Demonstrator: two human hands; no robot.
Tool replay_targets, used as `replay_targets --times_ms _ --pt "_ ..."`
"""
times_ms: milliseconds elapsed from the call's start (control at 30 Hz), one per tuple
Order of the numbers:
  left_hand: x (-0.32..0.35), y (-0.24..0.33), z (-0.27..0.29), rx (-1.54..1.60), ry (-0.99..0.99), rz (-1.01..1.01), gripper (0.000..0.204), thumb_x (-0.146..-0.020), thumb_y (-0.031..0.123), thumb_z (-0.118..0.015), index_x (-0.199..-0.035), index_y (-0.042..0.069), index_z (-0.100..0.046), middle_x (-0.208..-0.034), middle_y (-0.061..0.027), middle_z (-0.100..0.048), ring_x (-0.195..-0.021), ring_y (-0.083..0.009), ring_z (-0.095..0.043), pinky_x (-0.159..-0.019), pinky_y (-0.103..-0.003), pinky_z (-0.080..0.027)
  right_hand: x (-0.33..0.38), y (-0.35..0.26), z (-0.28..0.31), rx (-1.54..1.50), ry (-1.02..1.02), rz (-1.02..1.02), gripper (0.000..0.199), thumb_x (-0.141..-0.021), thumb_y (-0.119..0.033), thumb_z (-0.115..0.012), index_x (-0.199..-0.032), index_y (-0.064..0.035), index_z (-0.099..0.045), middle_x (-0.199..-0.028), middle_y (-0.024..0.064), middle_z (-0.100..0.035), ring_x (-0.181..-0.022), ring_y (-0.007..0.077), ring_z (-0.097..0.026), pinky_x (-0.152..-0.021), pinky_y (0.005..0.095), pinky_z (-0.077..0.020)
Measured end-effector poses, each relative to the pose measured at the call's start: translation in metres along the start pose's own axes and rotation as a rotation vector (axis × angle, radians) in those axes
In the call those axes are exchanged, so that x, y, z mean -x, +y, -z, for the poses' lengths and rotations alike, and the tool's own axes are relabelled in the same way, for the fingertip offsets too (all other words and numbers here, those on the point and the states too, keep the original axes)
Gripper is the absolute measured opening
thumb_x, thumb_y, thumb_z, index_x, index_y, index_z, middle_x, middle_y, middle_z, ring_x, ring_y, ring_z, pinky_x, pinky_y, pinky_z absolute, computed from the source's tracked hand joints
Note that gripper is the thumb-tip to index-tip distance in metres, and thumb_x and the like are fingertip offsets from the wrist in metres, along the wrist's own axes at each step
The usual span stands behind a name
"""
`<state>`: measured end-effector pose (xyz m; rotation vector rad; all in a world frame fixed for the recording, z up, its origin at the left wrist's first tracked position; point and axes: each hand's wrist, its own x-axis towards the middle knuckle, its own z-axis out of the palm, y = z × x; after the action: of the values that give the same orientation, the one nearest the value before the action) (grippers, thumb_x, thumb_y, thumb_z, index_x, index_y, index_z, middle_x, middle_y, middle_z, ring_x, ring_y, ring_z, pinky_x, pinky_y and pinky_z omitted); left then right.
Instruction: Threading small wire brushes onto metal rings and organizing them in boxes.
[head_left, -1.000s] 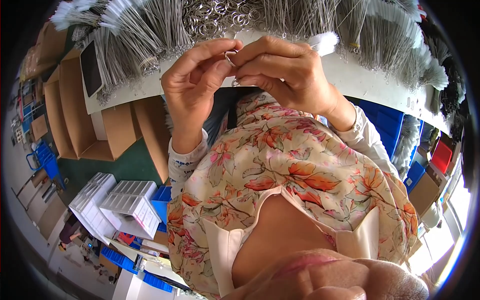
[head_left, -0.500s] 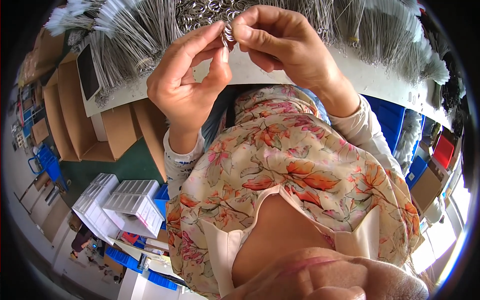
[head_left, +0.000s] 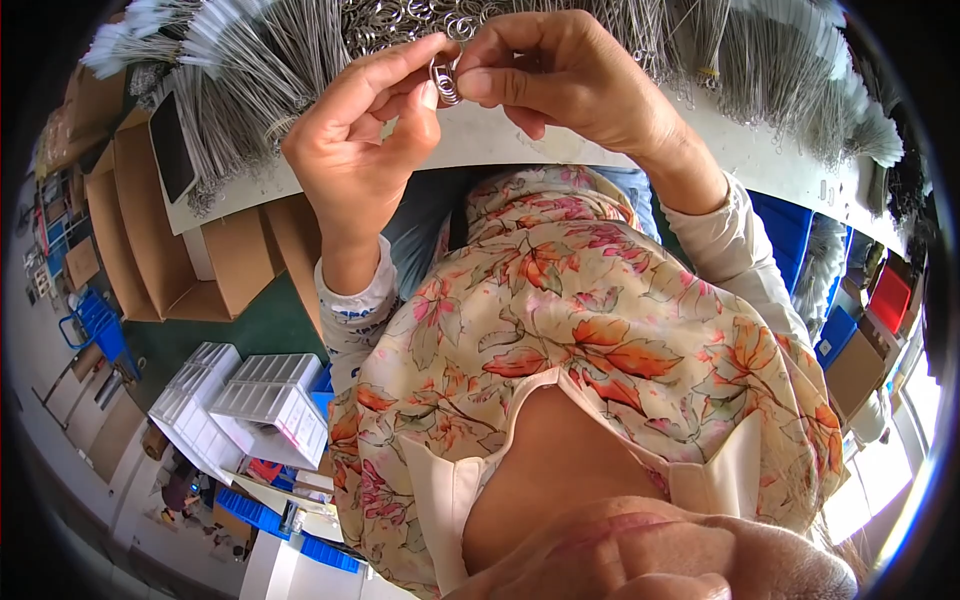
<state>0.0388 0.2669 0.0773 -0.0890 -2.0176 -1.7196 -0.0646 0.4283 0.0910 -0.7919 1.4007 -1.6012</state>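
A few small shiny metal rings [head_left: 446,84], bunched like a short coil, sit between the fingertips of both hands above the near edge of the table. My right hand [head_left: 570,85] pinches them between thumb and curled forefinger. From the other side, my left hand [head_left: 360,145] closes its thumb and forefinger on the same bunch. How the rings are linked is too small to make out. Just beyond my fingers lies a heap of similar loose rings [head_left: 395,22] on the white table [head_left: 500,140].
Bundles of thin grey wire with whitish ends [head_left: 240,60] lie left of the heap, and more wire bundles [head_left: 770,80] lie right. A dark flat phone-like device [head_left: 174,147] rests at the table's left edge. Cardboard boxes [head_left: 150,230] and white plastic bins [head_left: 270,410] stand at the left.
Both hands have shifted slightly left and nearer to me with the rings. The bunch of rings now hangs a little lower between the fingertips.
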Motion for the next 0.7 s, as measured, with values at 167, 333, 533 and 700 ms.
replay_targets --times_ms 167,333,533,700 --pt "-0.001 0.005 0.005 0.243 -0.044 0.249 0.024 -0.081 -0.007 -0.054 -0.104 -0.01 -0.06 -0.093 -0.0168 -0.065 -0.081 -0.0174 -0.064 -0.072 -0.027 -0.055 0.002 0.01 -0.007 -0.129 0.036 -0.101 0.019 -0.089 -0.022 -0.059 -0.091 -0.0026 -0.06 -0.065 -0.0019 -0.054 -0.047 0.0011 -0.043 -0.038 0.0146 -0.0254" --pt "0.0 -0.008 0.012 0.211 -0.07 0.285 0.024 -0.083 -0.003 -0.054 -0.106 -0.01 -0.059 -0.096 -0.0168 -0.064 -0.081 -0.0184 -0.064 -0.073 -0.029 -0.056 0.0 0.02 -0.008 -0.093 0.052 -0.057 0.016 -0.087 -0.017 -0.06 -0.091 -0.0018 -0.062 -0.074 0.0019 -0.06 -0.054 0.0047 -0.05 -0.045 0.0198 -0.0367" --pt "-0.028 -0.029 0.047 -0.288 -0.203 0.39 0.025 -0.086 0.007 -0.057 -0.109 -0.005 -0.059 -0.098 -0.011 -0.063 -0.079 -0.0149 -0.064 -0.072 -0.026 -0.053 -0.001 0.092 -0.022 1.154 0.388 0.42 0.004 -0.078 -0.01 -0.062 -0.081 -0.0077 -0.062 -0.074 0.0039 -0.056 -0.066 0.0172 -0.058 -0.055 0.0296 -0.0465" --pt "-0.085 -0.064 0.127 -0.824 0.2 0.4 0.019 -0.082 0.023 -0.062 -0.091 0.007 -0.068 -0.076 -0.007 -0.068 -0.072 -0.0147 -0.066 -0.061 -0.026 -0.049 -0.005 0.109 -0.028 1.321 0.218 0.631 0.011 -0.071 -0.009 -0.059 -0.082 -0.0097 -0.062 -0.072 0.0025 -0.051 -0.069 0.0189 -0.054 -0.066 0.0307 -0.0447"
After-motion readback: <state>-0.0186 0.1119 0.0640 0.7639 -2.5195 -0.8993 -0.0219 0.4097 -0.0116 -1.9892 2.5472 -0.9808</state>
